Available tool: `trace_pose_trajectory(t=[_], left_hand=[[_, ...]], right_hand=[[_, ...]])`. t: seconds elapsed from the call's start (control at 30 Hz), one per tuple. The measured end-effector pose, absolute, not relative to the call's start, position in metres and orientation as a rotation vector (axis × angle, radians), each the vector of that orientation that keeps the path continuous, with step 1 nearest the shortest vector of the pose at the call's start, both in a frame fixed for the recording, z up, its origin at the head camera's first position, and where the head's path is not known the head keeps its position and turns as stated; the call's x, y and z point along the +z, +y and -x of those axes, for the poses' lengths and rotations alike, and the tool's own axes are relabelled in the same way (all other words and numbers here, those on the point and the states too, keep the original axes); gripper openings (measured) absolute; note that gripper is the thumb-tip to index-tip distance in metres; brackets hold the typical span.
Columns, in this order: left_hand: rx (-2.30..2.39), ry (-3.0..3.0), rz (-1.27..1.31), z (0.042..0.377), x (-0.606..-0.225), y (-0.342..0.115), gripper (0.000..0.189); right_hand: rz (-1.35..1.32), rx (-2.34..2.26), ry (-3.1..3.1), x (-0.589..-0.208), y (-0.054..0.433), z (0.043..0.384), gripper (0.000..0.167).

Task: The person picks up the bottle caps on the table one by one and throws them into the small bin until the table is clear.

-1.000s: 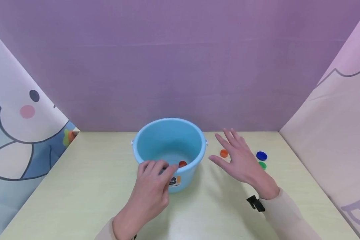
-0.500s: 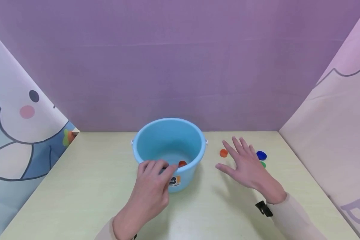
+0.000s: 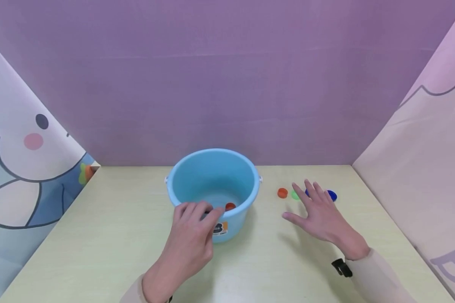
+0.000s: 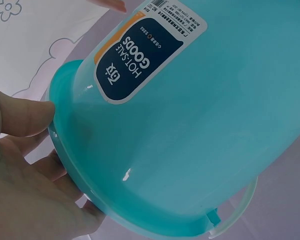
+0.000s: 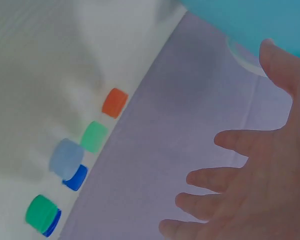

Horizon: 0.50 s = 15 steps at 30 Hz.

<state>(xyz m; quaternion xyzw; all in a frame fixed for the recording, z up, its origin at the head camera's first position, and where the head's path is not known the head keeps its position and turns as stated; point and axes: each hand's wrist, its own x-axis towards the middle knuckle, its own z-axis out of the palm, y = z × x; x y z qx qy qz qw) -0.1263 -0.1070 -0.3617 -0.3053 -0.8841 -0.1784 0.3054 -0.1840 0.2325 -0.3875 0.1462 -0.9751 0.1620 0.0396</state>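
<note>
My left hand (image 3: 189,237) grips the near rim of a light blue plastic bucket (image 3: 236,223), and the left wrist view shows the thumb (image 4: 27,117) against that rim. Inside the bucket lies a red bottle cap (image 3: 230,206). My right hand (image 3: 324,221) hovers over the table right of the bucket, fingers spread, holding nothing. Beyond its fingertips are an orange cap (image 3: 282,193), a light green cap (image 3: 295,195) and a dark blue cap (image 3: 332,195). The right wrist view also has a pale blue cap (image 5: 66,159) and a green cap (image 5: 41,214), each close to a dark blue one.
The pale wooden table (image 3: 98,235) ends at a purple backdrop (image 3: 227,84). Printed cartoon panels flank it on the left (image 3: 30,189) and right (image 3: 432,168). A labelled sticker (image 4: 140,52) is on the bucket's outer wall.
My right hand has drifted right and slightly toward me, fingers still spread. The light green cap now shows beside it. My left hand and the bucket have stayed in place.
</note>
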Motion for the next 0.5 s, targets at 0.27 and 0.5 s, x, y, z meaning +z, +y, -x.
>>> trace_pose_trajectory(t=[0.27, 0.5], left_hand=[[-0.472, -2.358, 0.804, 0.126, -0.361, -0.108, 0.041], [-0.467, -2.369, 0.802, 0.125, -0.361, -0.107, 0.041]], right_hand=[[-0.404, 0.538, -3.011, -0.395, 0.245, 0.185, 0.094], [-0.38, 0.576, -3.006, -0.403, 0.258, 0.186, 0.093]])
